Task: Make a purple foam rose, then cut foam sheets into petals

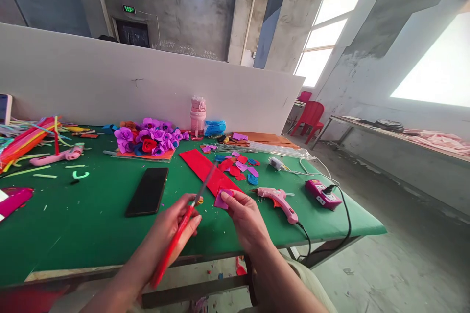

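My left hand (180, 225) is closed around a pair of red-handled scissors (172, 249), seen nearly edge-on, with the narrow metal blade pointing up and away. A small yellow ring-like thing (199, 200) shows at its fingers. Between thumb and fingers, my right hand (244, 212) pinches a small purple piece of crepe paper (222, 199). Just beyond lies a long red paper strip (198, 164), partly behind the blade. Cut petal pieces (235, 171) in red, purple and blue are scattered to the right of the strip.
A pink glue gun (281, 200) and a magenta power socket (322, 194) with cords sit at the right. A black phone (147, 191) lies left of my hands. Purple paper flowers (154, 134), a pink bottle (198, 120) and a white partition (147, 78) stand behind.
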Demonstrator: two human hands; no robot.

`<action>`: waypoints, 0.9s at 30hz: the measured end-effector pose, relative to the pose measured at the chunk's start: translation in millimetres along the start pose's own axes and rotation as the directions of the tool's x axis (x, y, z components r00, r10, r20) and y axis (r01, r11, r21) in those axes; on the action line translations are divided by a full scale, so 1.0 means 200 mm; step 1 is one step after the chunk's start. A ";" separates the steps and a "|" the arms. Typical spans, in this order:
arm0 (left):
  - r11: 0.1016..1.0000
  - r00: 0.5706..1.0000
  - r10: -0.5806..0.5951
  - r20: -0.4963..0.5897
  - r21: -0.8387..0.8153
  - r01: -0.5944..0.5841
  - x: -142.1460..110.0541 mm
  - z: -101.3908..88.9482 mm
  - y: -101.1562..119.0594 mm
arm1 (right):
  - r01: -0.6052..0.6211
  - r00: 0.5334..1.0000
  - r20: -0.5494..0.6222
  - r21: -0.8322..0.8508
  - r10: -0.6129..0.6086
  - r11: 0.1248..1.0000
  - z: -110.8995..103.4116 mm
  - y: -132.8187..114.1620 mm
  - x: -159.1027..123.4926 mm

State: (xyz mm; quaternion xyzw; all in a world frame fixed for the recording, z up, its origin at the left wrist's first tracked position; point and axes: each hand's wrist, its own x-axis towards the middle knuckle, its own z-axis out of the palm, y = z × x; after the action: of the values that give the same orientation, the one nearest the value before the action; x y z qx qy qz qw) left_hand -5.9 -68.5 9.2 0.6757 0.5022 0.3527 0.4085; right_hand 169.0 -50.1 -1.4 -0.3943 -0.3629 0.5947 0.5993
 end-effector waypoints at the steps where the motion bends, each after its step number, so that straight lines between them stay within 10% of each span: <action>1: 0.988 0.999 -0.038 -0.028 -0.150 0.034 0.01 0.01 0.00 | -0.009 1.000 0.009 -0.006 0.009 1.000 0.01 0.01 0.00; 9: 0.911 0.990 -0.098 -0.105 -0.410 0.047 0.07 0.05 -0.02 | -0.036 0.998 0.048 -0.028 0.038 0.999 0.09 0.05 -0.04; 14: 0.997 0.994 0.054 -0.092 0.057 -0.049 0.00 0.02 -0.01 | 0.006 1.000 -0.011 0.017 -0.006 1.000 0.03 0.02 0.00; 18: 0.894 0.989 0.148 0.009 0.427 -0.137 -0.05 0.00 0.01 | 0.060 0.998 -0.013 0.006 -0.060 0.998 -0.02 -0.02 0.02; 27: 0.722 0.978 0.117 0.170 0.662 -0.202 -0.03 0.01 0.00 | 0.053 0.996 0.079 -0.050 -0.049 0.997 -0.02 -0.03 0.00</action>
State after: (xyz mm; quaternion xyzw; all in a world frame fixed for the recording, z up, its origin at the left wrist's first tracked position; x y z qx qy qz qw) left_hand -5.0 -74.5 7.9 0.8377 0.5112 0.1403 0.1318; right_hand 175.9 -51.2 2.1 -0.3769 -0.4112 0.5846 0.5891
